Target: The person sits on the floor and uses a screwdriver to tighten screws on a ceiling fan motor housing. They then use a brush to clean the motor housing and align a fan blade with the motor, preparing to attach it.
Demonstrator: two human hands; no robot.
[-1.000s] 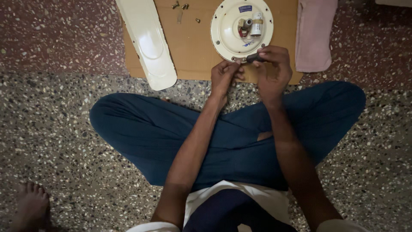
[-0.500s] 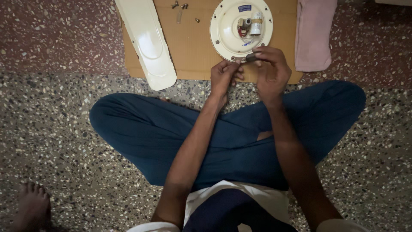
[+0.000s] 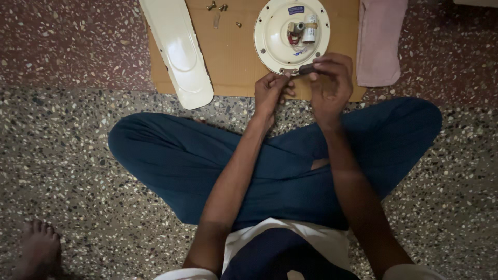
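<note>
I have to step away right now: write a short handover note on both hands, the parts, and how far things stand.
Left hand: fingers at the near rim of the round cream fan housing.
Right hand: pinching a small dark tool at that same rim.
Housing sits on cardboard, wiring exposed.
Done: fan blade lies detached beside it; loose screws at the far edge.
Left: cannot tell. Pink cloth on the right.

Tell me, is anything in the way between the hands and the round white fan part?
Nothing visible. The left hand touches the near rim of the round fan motor housing, and the right hand holds a small dark tool against that rim.
</note>
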